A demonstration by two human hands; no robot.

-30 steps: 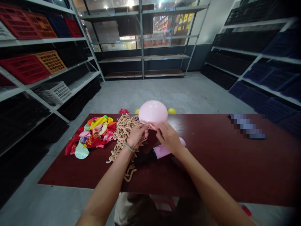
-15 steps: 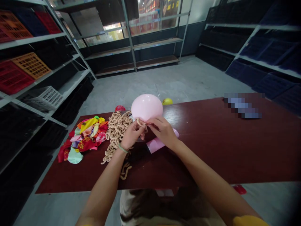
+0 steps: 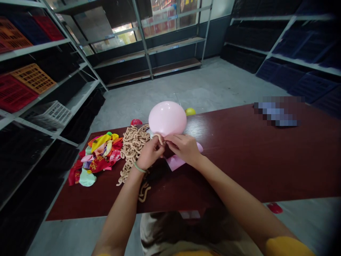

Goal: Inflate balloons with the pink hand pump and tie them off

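An inflated pale pink balloon (image 3: 167,118) stands over the table's far edge, its neck end toward me. My left hand (image 3: 151,153), with a green band at the wrist, pinches a curled beige cord (image 3: 159,138) close to that neck. My right hand (image 3: 184,147) has its fingertips pressed together at the balloon's neck, which they mostly hide. Partly under my right hand lies a pink object (image 3: 176,162), perhaps a balloon pump. A heap of beige cords (image 3: 133,142) lies left of my left hand.
Uninflated balloons (image 3: 99,156) in many colours are piled at the left of the dark red table (image 3: 239,160). A yellow balloon (image 3: 190,112) and a red one (image 3: 136,122) show past the far edge. A blurred-out item (image 3: 277,113) lies far right. Shelves with crates (image 3: 33,77) stand around.
The fingers of both hands have shifted slightly at the balloon's neck, and the beige cord now arches higher over my left fingertips. The camera view has tilted a little.
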